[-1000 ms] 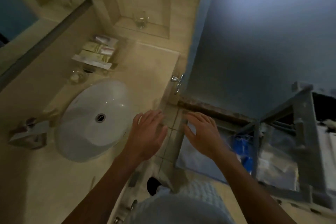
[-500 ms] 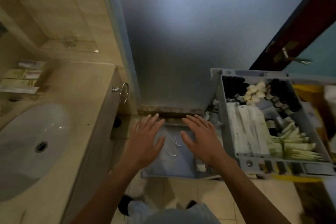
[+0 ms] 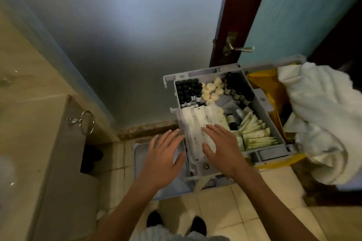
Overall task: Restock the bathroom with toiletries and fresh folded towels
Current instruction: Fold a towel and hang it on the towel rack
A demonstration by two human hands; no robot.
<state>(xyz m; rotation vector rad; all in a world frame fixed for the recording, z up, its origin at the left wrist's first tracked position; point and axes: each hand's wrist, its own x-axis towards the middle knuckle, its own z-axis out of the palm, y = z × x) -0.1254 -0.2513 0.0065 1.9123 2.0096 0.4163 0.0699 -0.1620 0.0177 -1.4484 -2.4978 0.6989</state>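
You've turned to the supply tray (image 3: 205, 74): right hand (image 3: 221, 148), fingers spread, empty, over the white packets (image 3: 193, 123) at its near-left corner, left hand (image 3: 164, 154) likewise just outside; nothing picked yet.

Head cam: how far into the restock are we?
Done: nothing visible; the towel ring holds no towel. In hand: nothing yet; the right hand is open over the white packets in the toiletry tray, the left hand open beside it. Left: pick and place toiletries, then towels; only a crumpled white towel pile shows.
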